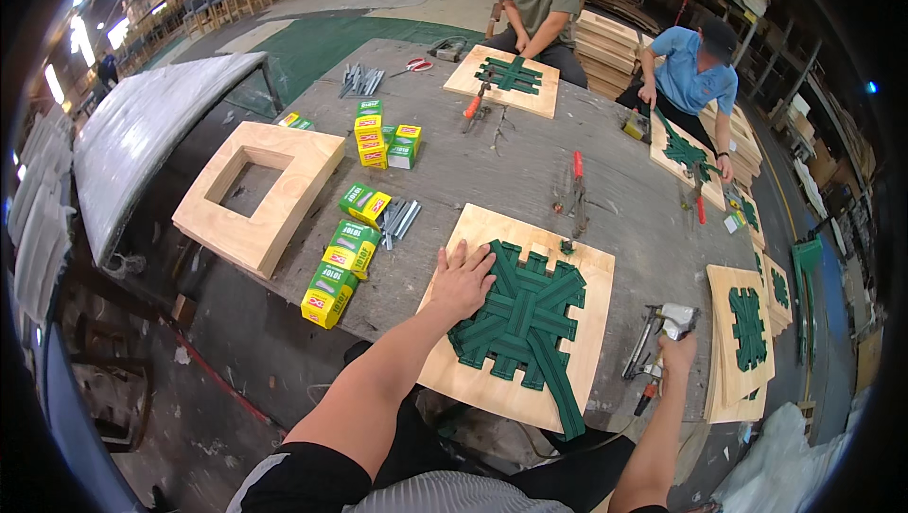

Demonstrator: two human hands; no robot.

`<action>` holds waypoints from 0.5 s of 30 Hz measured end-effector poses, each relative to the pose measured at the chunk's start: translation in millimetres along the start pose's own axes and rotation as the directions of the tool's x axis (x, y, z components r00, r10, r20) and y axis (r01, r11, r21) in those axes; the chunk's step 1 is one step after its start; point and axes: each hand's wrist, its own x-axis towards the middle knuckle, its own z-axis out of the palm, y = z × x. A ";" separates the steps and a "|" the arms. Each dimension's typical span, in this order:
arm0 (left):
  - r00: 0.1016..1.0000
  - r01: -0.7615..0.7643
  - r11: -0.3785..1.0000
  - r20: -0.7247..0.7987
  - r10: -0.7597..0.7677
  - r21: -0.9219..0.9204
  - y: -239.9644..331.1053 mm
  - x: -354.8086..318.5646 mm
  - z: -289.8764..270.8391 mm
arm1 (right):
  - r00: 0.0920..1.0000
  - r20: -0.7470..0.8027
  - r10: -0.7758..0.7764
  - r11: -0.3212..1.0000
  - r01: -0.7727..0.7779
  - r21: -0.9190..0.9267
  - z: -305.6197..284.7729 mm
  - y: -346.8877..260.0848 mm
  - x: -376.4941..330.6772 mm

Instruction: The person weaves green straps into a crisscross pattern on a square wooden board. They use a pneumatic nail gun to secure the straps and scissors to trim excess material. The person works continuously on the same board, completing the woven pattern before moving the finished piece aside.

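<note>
So there's a big grey, worn-looking worktable (454,168), with a person in an olive T-shirt (544,2) and another in a light blue shirt (695,78) on the far side, each at a plywood panel with green straps. Nearest the wearer is a pale, square plywood panel (591,324), sitting at the table's near edge. Off to the left is a thick pale wood block with a square hole (199,203). On the panel there's a woven patch of dark green striped webbing (525,314), one long tail running down to the near edge. Right side: a silver staple gun (676,317), with the right hand (676,354) wrapped around it, fingers curled. Left hand (462,281) is open and pretty much flat on the wood, fingertips at the webbing's edge, not gripping anything. Smaller stuff: yellow-and-green cardboard boxes (350,246), then loose grey metal staple strips (402,220) beside them.
</note>
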 end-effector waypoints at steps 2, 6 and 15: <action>0.999 0.025 1.000 -0.036 -0.025 0.017 -10.6 -9.2 2.3 | 0.961 0.251 0.115 0.966 -0.168 0.199 14.0 -47.0 -3.2; 0.999 0.017 1.000 -0.050 -0.016 0.009 -9.7 -7.1 5.1 | 0.827 0.547 0.128 0.850 -0.376 0.369 41.8 -140.6 -3.5; 0.996 0.001 1.000 -0.092 0.000 0.007 -12.6 -4.6 6.4 | 0.371 0.929 -0.012 0.983 -0.168 0.079 213.5 -245.2 -53.8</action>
